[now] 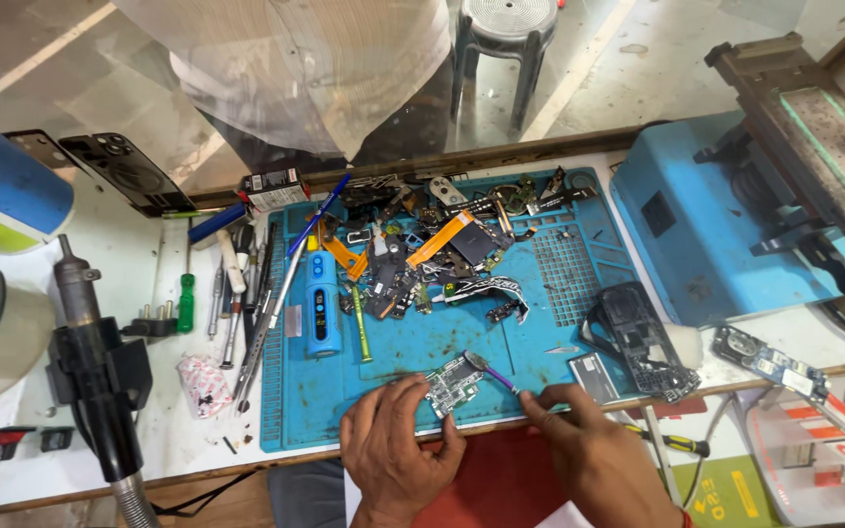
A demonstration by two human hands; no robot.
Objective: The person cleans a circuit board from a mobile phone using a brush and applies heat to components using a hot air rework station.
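Observation:
My left hand (pixel 393 442) pinches a small green circuit board (pixel 453 382) at the near edge of the blue work mat (pixel 413 347). My right hand (pixel 579 430) grips a thin tool with a purple handle (pixel 489 373), whose tip rests on the board's upper right corner. Both hands sit close together at the front of the bench.
A heap of phone parts and flex cables (pixel 442 254) covers the mat's far half. Screwdrivers and tweezers (pixel 242 284) lie at its left. A hot-air handle (pixel 95 372) stands front left, a blue machine (pixel 735 225) at right, a phone frame (pixel 643 342) beside it.

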